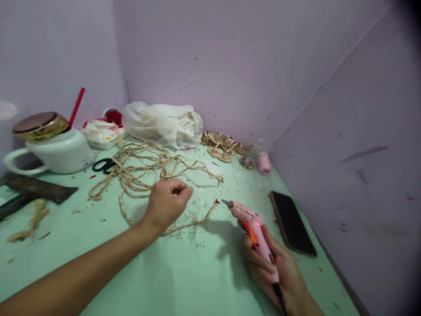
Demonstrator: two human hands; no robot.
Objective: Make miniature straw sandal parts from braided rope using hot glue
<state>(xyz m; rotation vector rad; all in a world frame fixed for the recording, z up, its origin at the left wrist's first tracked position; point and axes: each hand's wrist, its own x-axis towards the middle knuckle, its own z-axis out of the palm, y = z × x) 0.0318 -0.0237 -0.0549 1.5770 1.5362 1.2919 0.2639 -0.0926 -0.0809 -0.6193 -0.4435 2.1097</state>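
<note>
My right hand (pixel 274 263) is wrapped round a pink glue gun (pixel 245 213) with an orange trigger. Its grey nozzle points left, close to the red-tied end of a braided straw cord (pixel 194 224). My left hand (pixel 169 202) hovers over the cord with its fingers curled and the thumb against them. Whatever lies between those fingertips, if anything, is too small or hidden to make out. Behind and left of that hand, loose loops of the same cord (pixel 126 181) spread over the green tabletop (pixel 131 281).
Black scissors (pixel 104 165) lie beside the loops. At left are a hammer (pixel 42 188) and a white mug (pixel 66 151). Behind stand a white plastic bag (pixel 164 125), woven pieces with pins (pixel 219 153) and a pink thread spool (pixel 264 163). A phone (pixel 292 224) lies at right.
</note>
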